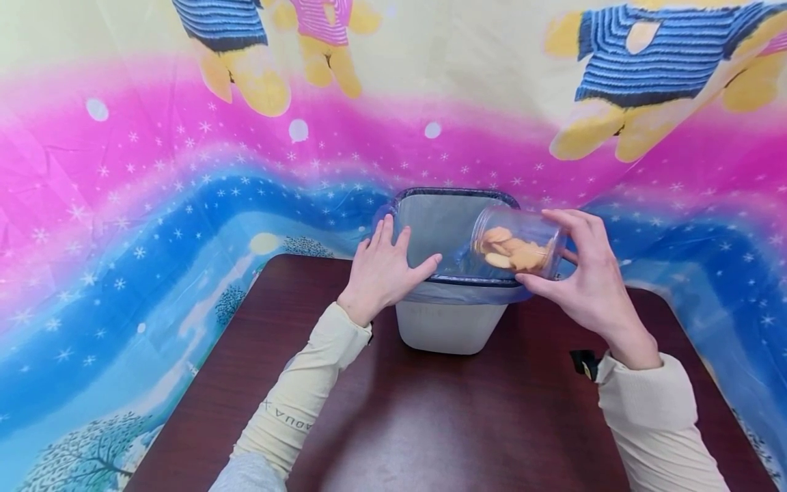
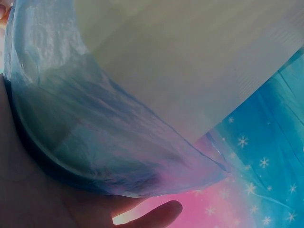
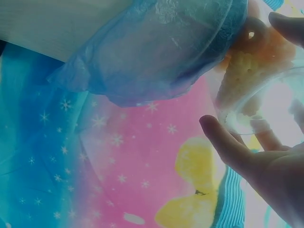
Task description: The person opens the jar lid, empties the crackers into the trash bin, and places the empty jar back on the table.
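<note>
A grey-white trash bin (image 1: 451, 326) stands at the far side of the table, with a thin bluish plastic bag (image 1: 470, 294) folded over its dark rim. My left hand (image 1: 380, 277) rests at the bin's left rim, its fingers straight and spread. Over the right part of the opening, my right hand (image 1: 593, 287) grips a clear plastic jar (image 1: 550, 239) around its base end. The jar lies on its side, mouth facing left into the bin. Several orange-brown cookies (image 1: 516, 253) lie along its lower wall. In the right wrist view, cookies (image 3: 242, 78) show through the jar.
The dark red-brown table (image 1: 455, 424) reaches toward me in front of the bin. Behind it hangs a pink and blue cloth (image 1: 344, 150) printed with snowflakes and bears. A small black strap piece (image 1: 584, 363) sits at my right cuff.
</note>
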Available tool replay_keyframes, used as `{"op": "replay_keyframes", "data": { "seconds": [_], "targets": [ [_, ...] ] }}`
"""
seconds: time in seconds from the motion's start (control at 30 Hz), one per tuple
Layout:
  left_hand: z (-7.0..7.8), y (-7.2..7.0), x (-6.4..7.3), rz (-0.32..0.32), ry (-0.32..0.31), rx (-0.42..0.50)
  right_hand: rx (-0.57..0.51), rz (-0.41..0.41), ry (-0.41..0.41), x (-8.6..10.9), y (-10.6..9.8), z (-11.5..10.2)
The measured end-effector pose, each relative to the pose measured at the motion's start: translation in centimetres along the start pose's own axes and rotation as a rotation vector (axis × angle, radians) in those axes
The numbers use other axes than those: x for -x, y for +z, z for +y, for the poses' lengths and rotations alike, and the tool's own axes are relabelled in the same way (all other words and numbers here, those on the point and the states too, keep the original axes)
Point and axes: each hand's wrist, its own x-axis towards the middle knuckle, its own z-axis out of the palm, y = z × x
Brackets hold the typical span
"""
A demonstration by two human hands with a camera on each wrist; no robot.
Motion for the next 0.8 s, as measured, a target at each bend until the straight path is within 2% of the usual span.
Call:
{"op": "replay_keyframes", "data": {
  "seconds": [0.8],
  "targets": [
    [0.08,-0.10,0.15,-0.004,-0.003,0.004,0.012,-0.029,-0.131,0.21,0.02,-0.05]
  ]
}}
